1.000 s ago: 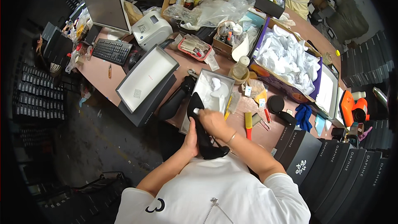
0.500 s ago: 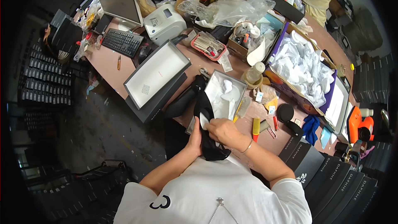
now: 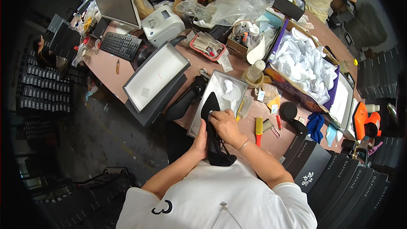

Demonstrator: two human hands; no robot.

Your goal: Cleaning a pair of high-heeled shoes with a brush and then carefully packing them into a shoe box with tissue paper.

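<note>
Black shoe: held in front of the wearer's torso, pointed toe away from the body and over the near part of a shoebox, other end close to the white shirt.

Left hand: I see the palm along the shoe's left side, thumb lying up toward its rim. Hand closed partway around the shoe; the fingers underneath are hidden from me.

Right hand: fingers curled, tips at the shoe's upper opening. A small white patch shows by the tips. From my feed I cannot tell whether they pinch it, or how far apart they are.

White paper lies in the shoebox. To its left, a rounded black object, then a box lid, pale inside up, resting on a dark box. To its right, a capped jar and a brush with yellow bristles and red handle. Farther right, a purple-edged carton heaped with crumpled paper; near it, a round black tin and blue cloth.
</note>
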